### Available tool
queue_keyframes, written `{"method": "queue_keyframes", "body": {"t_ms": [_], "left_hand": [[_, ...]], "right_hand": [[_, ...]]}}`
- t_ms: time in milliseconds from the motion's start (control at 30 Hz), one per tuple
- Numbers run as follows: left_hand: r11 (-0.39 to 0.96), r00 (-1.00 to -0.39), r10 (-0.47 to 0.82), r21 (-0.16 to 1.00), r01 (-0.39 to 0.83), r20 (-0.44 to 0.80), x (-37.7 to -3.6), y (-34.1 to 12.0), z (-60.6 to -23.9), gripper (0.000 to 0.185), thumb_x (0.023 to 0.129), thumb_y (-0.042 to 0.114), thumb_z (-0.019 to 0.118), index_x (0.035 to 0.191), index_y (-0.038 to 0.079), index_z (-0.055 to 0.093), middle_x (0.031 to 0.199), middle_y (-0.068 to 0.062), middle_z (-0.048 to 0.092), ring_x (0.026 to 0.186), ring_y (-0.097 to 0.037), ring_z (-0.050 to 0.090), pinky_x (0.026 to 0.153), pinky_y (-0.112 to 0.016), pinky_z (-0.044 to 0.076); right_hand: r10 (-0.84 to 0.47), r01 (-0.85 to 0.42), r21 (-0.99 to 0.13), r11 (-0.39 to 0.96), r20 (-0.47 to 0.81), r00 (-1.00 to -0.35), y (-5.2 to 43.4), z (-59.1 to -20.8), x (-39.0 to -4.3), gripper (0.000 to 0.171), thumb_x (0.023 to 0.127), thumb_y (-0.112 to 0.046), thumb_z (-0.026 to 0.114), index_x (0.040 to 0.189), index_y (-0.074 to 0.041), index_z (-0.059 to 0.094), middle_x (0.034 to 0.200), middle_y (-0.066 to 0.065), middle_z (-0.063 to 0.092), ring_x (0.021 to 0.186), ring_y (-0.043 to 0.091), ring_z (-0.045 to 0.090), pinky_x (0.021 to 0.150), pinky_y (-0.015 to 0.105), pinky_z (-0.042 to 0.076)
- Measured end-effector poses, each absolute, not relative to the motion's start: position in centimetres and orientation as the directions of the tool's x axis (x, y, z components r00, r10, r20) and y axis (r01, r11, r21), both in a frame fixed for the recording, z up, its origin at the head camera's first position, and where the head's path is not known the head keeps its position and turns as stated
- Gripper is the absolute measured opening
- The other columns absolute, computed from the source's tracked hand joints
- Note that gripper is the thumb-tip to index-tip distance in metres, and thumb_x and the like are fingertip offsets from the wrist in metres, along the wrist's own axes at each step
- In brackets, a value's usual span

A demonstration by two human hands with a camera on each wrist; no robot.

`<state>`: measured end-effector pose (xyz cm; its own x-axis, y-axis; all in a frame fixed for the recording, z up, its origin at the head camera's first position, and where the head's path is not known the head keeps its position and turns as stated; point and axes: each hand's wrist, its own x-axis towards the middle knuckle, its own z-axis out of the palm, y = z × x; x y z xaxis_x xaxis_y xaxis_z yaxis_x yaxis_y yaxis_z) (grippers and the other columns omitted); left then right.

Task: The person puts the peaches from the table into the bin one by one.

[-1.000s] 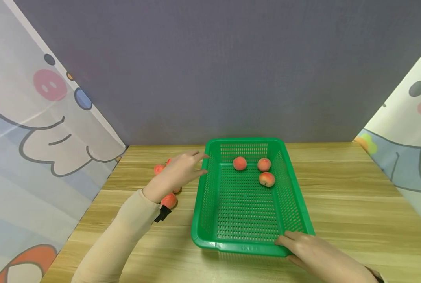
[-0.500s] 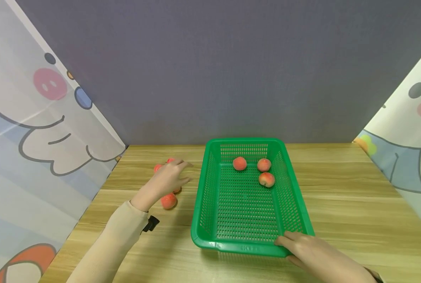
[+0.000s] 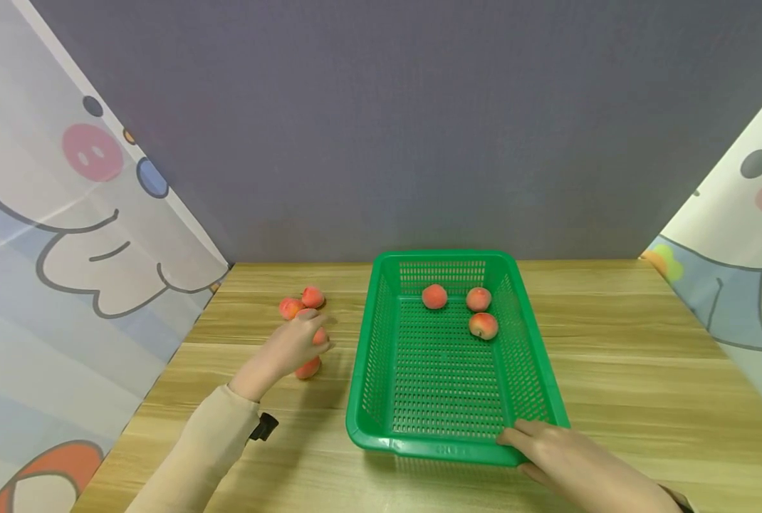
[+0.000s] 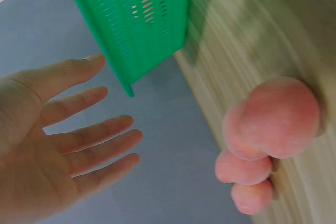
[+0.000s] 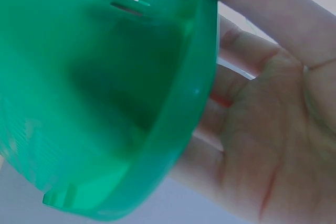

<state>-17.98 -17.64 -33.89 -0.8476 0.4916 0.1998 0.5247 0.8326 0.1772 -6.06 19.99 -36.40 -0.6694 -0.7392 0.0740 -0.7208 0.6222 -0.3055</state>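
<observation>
At far left, a cartoon curtain [image 3: 67, 235] beside the wooden table [image 3: 612, 370]. Left of the basket, four loose peaches on the table: two [image 3: 291, 308] [image 3: 312, 296] at the back, touching each other, and two nearer ones [image 3: 308, 368] [image 3: 320, 336] partly hidden in the head view under the left hand [image 3: 289, 347]. Left hand over these nearer peaches, fingers spread and nearly straight in the wrist view [image 4: 47, 145], palm bare, grasping nothing; whether a fingertip touches a peach cannot be told. In that wrist view, three peaches [image 4: 273, 119] in a close cluster on the wood, just beside the green wall of the basket [image 4: 142, 19]. In the middle, a green perforated basket [image 3: 362, 385] lying flat on the table, with three more peaches at its far end: one [image 3: 434, 296] to the left, one [image 3: 478, 299] to the right, one [image 3: 483, 325] just in front of the latter. At the near right corner, right hand [image 3: 567, 463] clasping the rim [image 5: 178, 129], thumb over the top edge and fingers curled beneath it, as the right wrist view shows. At far right, a second cartoon curtain [image 3: 740, 249].
</observation>
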Motion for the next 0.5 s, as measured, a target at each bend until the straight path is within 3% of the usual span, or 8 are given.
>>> {"method": "queue_keyframes", "body": {"t_ms": [133,300,500], "left_hand": [[0.842,-0.862,0.479,0.191,0.504,0.163,-17.8,-18.1,-34.5,0.034,0.075,0.013,0.070,0.105,0.001,0.059,0.096,-0.014,0.056,0.064,-0.014,0.052,0.052,-0.027,0.043],[0.838,-0.859,0.485,0.193,0.510,0.165,-17.7,-18.8,-35.2,0.025,0.074,0.007,0.068,0.097,0.001,0.060,0.098,-0.016,0.056,0.072,-0.021,0.057,0.059,-0.032,0.046],[0.836,-0.876,0.467,0.262,0.482,0.121,-17.6,-19.4,-35.9,0.021,0.075,0.007,0.068,0.094,0.003,0.060,0.095,-0.016,0.056,0.072,-0.023,0.058,0.059,-0.032,0.046]], "right_hand": [[-0.738,-0.721,-0.303,0.624,0.074,-0.670,20.0,-36.4,-6.0,0.031,0.074,-0.016,0.068,0.103,-0.007,0.059,0.092,0.000,0.061,0.081,0.012,0.058,0.061,0.029,0.050],[-0.738,-0.721,-0.300,0.624,0.074,-0.670,20.0,-36.5,-6.0,0.032,0.074,-0.016,0.068,0.103,-0.007,0.059,0.093,0.001,0.061,0.081,0.013,0.059,0.061,0.029,0.050],[-0.743,-0.731,-0.291,0.617,0.091,-0.663,20.0,-36.5,-6.0,0.031,0.074,-0.015,0.068,0.102,-0.008,0.058,0.091,-0.001,0.060,0.080,0.012,0.058,0.061,0.028,0.049]]}}
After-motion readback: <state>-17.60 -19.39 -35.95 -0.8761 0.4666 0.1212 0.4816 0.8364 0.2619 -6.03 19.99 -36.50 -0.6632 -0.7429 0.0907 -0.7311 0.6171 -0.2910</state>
